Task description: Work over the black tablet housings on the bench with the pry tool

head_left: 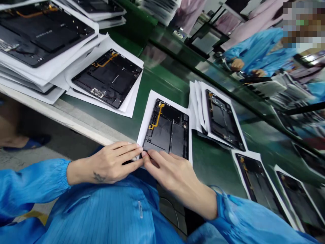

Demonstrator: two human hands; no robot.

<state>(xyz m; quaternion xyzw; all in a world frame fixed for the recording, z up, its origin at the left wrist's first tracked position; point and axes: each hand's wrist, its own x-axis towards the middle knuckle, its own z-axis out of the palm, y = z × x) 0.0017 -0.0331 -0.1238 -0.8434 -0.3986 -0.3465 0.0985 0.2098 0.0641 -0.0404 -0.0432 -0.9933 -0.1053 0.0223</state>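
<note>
A black tablet housing [167, 130] with an orange flex cable [157, 117] lies on a white sheet [144, 118] near the front edge of the green table. At the housing's near left corner, my left hand [114, 162] rests with fingers stretched out and close together, their tips at the corner. My right hand [172, 173] touches the same corner with thumb and forefinger, its other fingers bent over the near edge. Whatever lies between the fingertips is too small to make out.
Stacked housings on white sheets [76, 54] stand at the left, with another housing [109, 78] beside them. More housings [223, 118] lie to the right on the green table [162, 83]. Across it, a person in blue sleeves [261, 51] works.
</note>
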